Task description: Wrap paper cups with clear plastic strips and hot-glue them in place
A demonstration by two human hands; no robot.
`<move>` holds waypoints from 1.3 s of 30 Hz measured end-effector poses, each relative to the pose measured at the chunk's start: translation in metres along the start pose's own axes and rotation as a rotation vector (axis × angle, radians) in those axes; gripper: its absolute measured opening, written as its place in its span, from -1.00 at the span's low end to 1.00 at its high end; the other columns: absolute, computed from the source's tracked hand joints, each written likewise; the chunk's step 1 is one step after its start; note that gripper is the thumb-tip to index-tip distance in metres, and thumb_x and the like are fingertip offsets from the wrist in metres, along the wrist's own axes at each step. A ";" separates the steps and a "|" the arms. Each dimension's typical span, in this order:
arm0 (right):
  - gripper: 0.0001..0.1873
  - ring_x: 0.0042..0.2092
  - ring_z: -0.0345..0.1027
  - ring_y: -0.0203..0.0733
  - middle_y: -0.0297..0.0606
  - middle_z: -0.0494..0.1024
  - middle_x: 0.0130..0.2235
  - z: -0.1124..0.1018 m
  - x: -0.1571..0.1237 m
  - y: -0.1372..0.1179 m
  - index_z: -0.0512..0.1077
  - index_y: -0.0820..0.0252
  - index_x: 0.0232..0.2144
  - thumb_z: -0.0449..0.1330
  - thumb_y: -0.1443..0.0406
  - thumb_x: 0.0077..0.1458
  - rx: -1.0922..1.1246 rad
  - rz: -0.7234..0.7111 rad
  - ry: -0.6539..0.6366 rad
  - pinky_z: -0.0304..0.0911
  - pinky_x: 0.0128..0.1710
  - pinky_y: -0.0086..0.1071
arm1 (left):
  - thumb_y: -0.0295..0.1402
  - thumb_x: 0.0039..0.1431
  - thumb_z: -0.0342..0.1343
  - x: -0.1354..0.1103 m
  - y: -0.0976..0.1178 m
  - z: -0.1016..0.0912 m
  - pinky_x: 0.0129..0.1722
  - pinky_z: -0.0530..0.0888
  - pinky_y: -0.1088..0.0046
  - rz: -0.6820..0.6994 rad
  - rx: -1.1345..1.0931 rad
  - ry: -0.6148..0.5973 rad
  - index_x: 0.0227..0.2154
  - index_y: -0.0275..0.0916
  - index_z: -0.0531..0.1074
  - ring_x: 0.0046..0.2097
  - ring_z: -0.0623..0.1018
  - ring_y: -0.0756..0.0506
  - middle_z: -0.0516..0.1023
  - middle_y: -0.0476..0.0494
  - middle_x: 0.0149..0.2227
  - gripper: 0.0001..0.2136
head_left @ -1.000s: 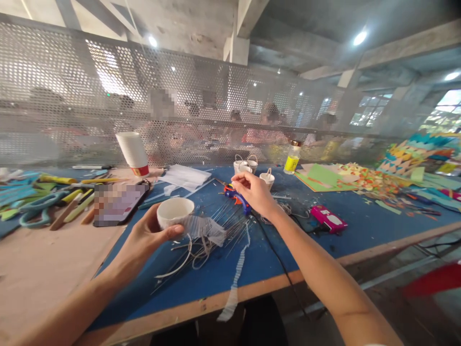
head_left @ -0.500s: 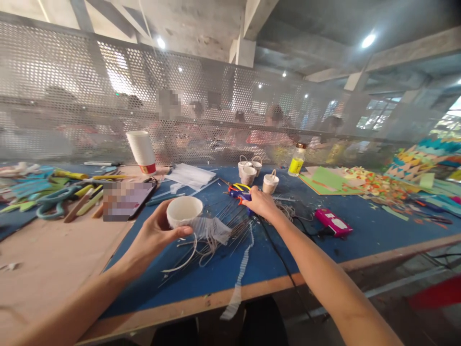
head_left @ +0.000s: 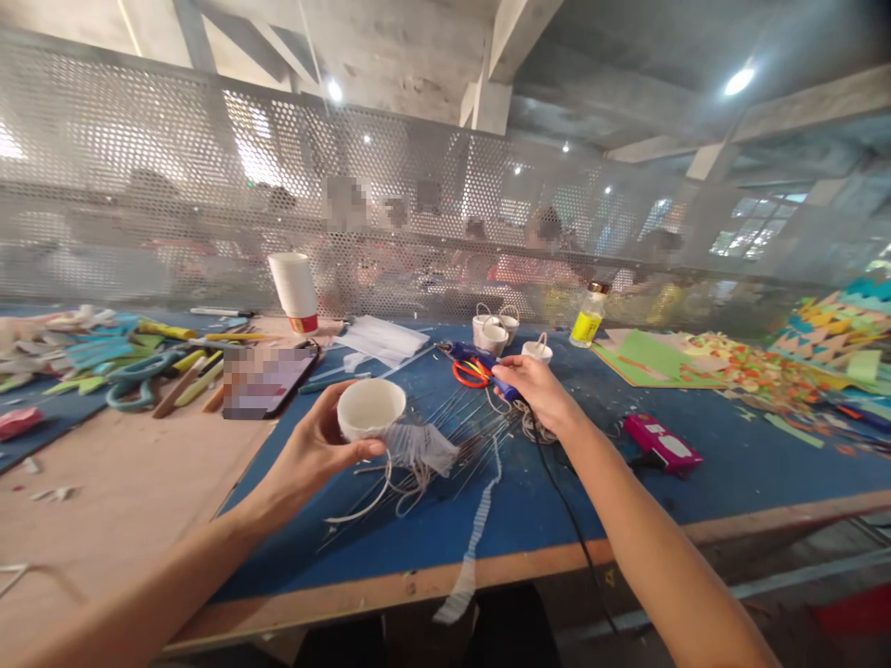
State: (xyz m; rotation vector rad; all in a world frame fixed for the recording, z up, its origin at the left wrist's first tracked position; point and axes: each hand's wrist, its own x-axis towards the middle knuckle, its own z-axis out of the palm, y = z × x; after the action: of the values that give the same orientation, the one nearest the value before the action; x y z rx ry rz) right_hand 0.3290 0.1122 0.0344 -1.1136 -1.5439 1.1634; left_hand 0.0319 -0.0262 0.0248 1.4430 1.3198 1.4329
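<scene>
My left hand [head_left: 324,436] is wrapped round a small white cup [head_left: 372,408], its mouth tipped toward me, above the table's left middle. A pale strip [head_left: 366,508] curves down beneath the cup. In my right hand [head_left: 535,385] is a blue hot glue gun [head_left: 473,353], gripped by its handle with the nozzle pointing left; a black cord [head_left: 567,510] trails down to the front edge. Just under the gun lie orange-handled pliers [head_left: 471,373], partly covered. Between my hands are thin wires [head_left: 452,422] and crumpled white gauzy ribbon [head_left: 432,450].
Several little basket-like cups [head_left: 491,339] with loop handles stand behind the glue gun. At the left are stacked paper cups [head_left: 296,292], a phone [head_left: 268,380] and scissors [head_left: 135,376]. To the right are a magenta box [head_left: 665,443], a bottle [head_left: 588,318] and green paper [head_left: 651,357].
My right hand has lifted the glue gun off the pliers' spot, showing more of its blue body. The view has turned slightly left; my left hand keeps the cup.
</scene>
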 end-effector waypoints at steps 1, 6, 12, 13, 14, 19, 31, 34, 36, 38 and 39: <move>-0.62 -0.40 0.50 -0.31 -0.30 0.58 -0.33 0.002 -0.002 -0.002 0.40 0.21 -0.16 0.35 0.12 0.08 0.112 0.021 -0.036 0.42 -0.38 -0.46 | -0.22 -0.21 0.46 0.000 0.000 0.000 -0.09 0.56 0.25 0.000 0.003 0.003 0.07 -0.19 0.35 -0.04 0.59 -0.25 0.60 -0.20 -0.04 -0.29; -0.66 -0.39 0.46 -0.36 -0.31 0.58 -0.38 0.020 -0.017 -0.009 0.55 0.23 -0.30 0.43 0.09 0.00 0.518 0.173 -0.200 0.48 -0.32 -0.52 | -0.24 -0.23 0.46 -0.001 0.001 0.001 -0.10 0.56 0.27 -0.002 0.020 0.032 0.06 -0.19 0.33 -0.06 0.59 -0.24 0.58 -0.19 -0.04 -0.28; -0.65 -0.36 0.45 -0.37 -0.27 0.60 -0.17 0.034 -0.036 -0.019 0.53 0.15 -0.13 0.35 0.09 0.10 0.523 0.134 -0.376 0.46 -0.37 -0.51 | -0.20 -0.19 0.46 0.002 0.000 -0.001 -0.15 0.55 0.32 0.025 0.057 0.028 0.05 -0.16 0.30 -0.11 0.58 -0.21 0.57 -0.13 -0.10 -0.29; -0.67 -0.37 0.44 -0.38 -0.26 0.59 -0.13 0.035 -0.038 -0.021 0.51 0.14 -0.12 0.31 0.08 0.15 0.495 0.091 -0.405 0.42 -0.41 -0.52 | -0.18 -0.18 0.46 0.002 -0.001 -0.002 -0.15 0.56 0.32 0.033 0.067 0.028 0.05 -0.16 0.29 -0.11 0.58 -0.21 0.56 -0.13 -0.10 -0.29; -0.69 -0.39 0.41 -0.39 -0.25 0.59 -0.13 0.035 -0.040 -0.022 0.49 0.15 -0.11 0.27 0.09 0.19 0.464 0.038 -0.429 0.39 -0.43 -0.52 | -0.17 -0.17 0.46 0.002 -0.002 -0.002 -0.16 0.56 0.32 0.041 0.077 0.029 0.06 -0.16 0.28 -0.11 0.58 -0.20 0.56 -0.13 -0.10 -0.28; -0.74 -0.45 0.26 -0.39 -0.37 0.46 -0.38 0.035 -0.047 -0.025 0.38 0.17 -0.18 0.22 0.11 0.24 0.317 -0.148 -0.402 0.22 -0.47 -0.49 | -0.16 -0.16 0.46 0.001 -0.005 -0.004 -0.15 0.58 0.29 0.098 0.159 0.028 0.07 -0.14 0.25 -0.11 0.59 -0.19 0.55 -0.13 -0.07 -0.27; -0.72 -0.49 0.11 -0.36 -0.43 0.28 -0.53 0.023 -0.058 -0.033 0.49 0.17 -0.31 0.29 0.07 0.20 -0.073 -0.319 -0.415 0.03 -0.52 -0.38 | -0.17 -0.04 0.43 -0.002 -0.008 -0.004 0.10 0.50 0.19 0.310 0.428 0.111 0.11 -0.12 0.25 0.10 0.52 -0.22 0.43 -0.18 0.11 -0.32; -0.75 -0.46 0.07 -0.36 -0.43 0.28 -0.50 0.023 -0.060 -0.033 0.50 0.17 -0.34 0.34 0.10 0.14 -0.119 -0.341 -0.402 0.00 -0.50 -0.39 | -0.19 -0.01 0.42 -0.003 -0.012 -0.006 0.06 0.50 0.26 0.353 0.558 0.151 0.13 -0.12 0.25 0.06 0.53 -0.19 0.45 -0.17 0.10 -0.32; -0.78 -0.44 0.08 -0.36 -0.43 0.31 -0.48 0.024 -0.062 -0.033 0.52 0.16 -0.36 0.36 0.13 0.13 -0.136 -0.343 -0.408 0.04 -0.47 -0.40 | -0.18 -0.04 0.43 -0.003 -0.015 -0.008 0.02 0.51 0.25 0.396 0.636 0.191 0.14 -0.12 0.26 0.04 0.53 -0.21 0.47 -0.18 0.08 -0.30; -0.81 -0.41 0.13 -0.35 -0.43 0.36 -0.44 0.025 -0.064 -0.033 0.54 0.14 -0.34 0.36 0.15 0.13 -0.144 -0.333 -0.435 0.10 -0.41 -0.40 | -0.17 -0.05 0.44 -0.002 -0.017 -0.009 0.02 0.51 0.23 0.448 0.689 0.222 0.14 -0.11 0.27 0.03 0.53 -0.22 0.47 -0.18 0.07 -0.30; -0.82 -0.39 0.17 -0.34 -0.42 0.40 -0.41 0.026 -0.064 -0.033 0.55 0.13 -0.31 0.36 0.15 0.13 -0.145 -0.329 -0.451 0.15 -0.38 -0.39 | -0.17 -0.05 0.43 -0.002 -0.017 -0.010 0.03 0.50 0.22 0.475 0.702 0.228 0.14 -0.10 0.27 0.03 0.53 -0.22 0.48 -0.18 0.07 -0.30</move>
State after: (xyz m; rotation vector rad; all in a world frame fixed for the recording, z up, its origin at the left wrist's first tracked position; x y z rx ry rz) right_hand 0.3132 0.0397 0.0536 -0.6715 -2.0949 1.1332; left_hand 0.0196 -0.0259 0.0092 2.2150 1.8248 1.5311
